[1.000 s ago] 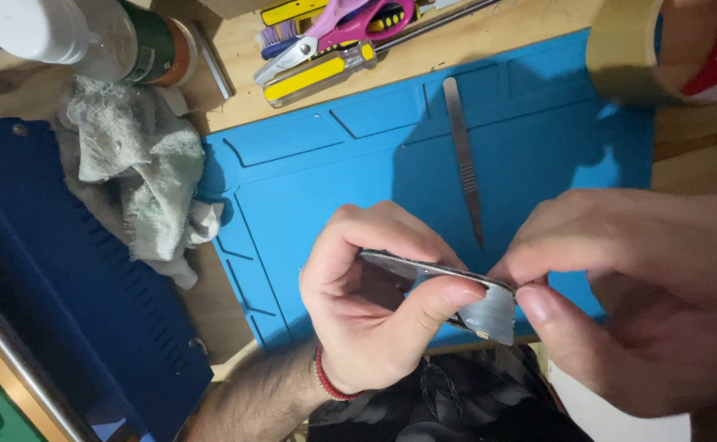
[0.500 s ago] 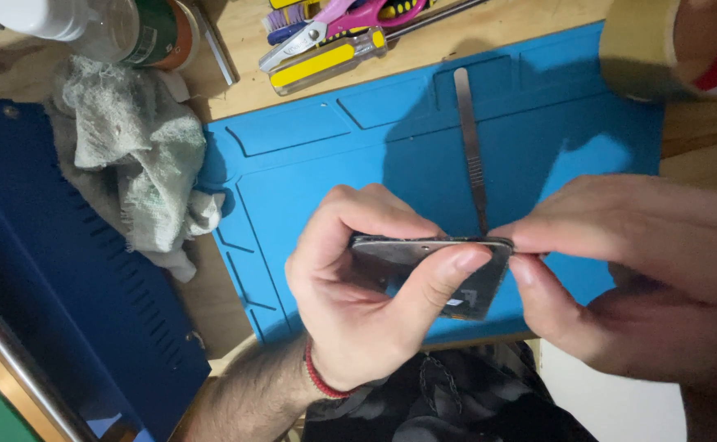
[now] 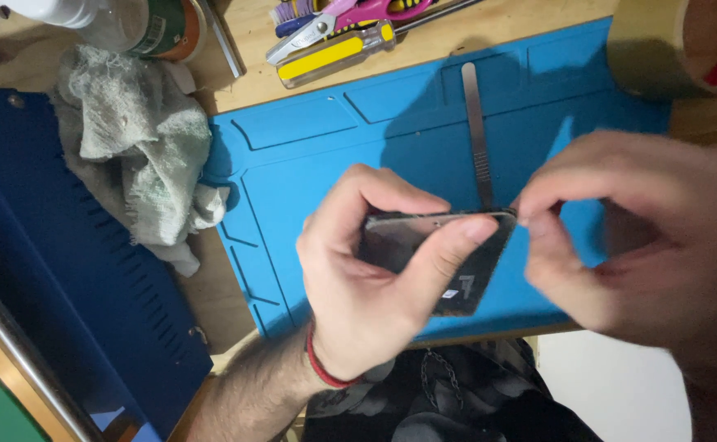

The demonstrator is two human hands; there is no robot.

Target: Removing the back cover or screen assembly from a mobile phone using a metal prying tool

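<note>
Blue work mat (image 3: 309,164) mid-frame; your left hand (image 3: 366,286) clamps fingers on a dark phone panel (image 3: 448,262), right hand (image 3: 637,237) pinches its upper-right corner; metal spudger (image 3: 477,131) lies above.

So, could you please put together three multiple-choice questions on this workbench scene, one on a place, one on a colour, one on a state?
1. Where does the metal pry tool lie?
A. on the blue mat
B. on the rag
C. in the left hand

2. What colour is the band on the left wrist?
A. green
B. red
C. white

3. How is the dark phone held?
A. flat on the mat
B. in the left hand, with the right hand pinching its corner
C. by the right hand alone

Answers: A, the tool rests on the mat above the hands; B, the band is red; B, both hands touch the phone.
</note>
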